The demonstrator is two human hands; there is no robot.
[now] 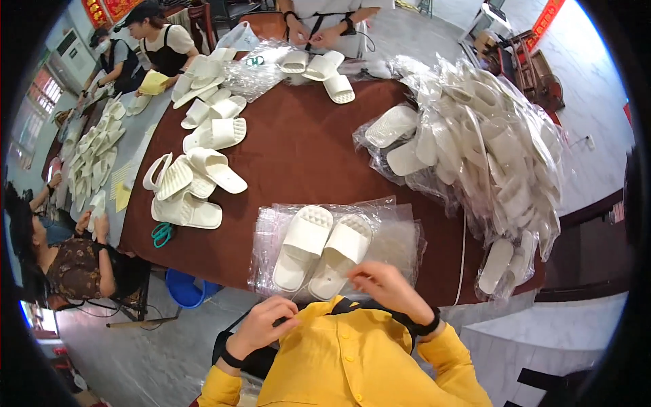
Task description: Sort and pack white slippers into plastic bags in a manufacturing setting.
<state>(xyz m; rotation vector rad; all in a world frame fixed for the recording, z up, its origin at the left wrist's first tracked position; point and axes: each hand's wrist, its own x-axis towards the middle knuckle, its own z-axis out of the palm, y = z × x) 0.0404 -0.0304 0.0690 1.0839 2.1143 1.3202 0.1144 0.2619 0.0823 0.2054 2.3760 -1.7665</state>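
A pair of cream slide slippers, the left slipper (303, 245) and the right slipper (342, 254), lies side by side on a stack of clear plastic bags (393, 237) at the table's near edge. My right hand (388, 290) hovers beside the heel of the right slipper, fingers loosely bent and holding nothing visible. Just off the table edge, below the left slipper's heel, my left hand (264, 325) has its fingers loosely curled and apart from the thumb, with nothing seen in it. Both wrists wear black bands.
Bagged slippers (481, 142) form a big heap on the right of the brown-covered table (291, 149). Loose slippers (193, 183) and teal scissors (161, 235) lie at left. A blue bucket (186, 288) stands below. Co-workers sit at left; another person's hands (315, 34) are across the table.
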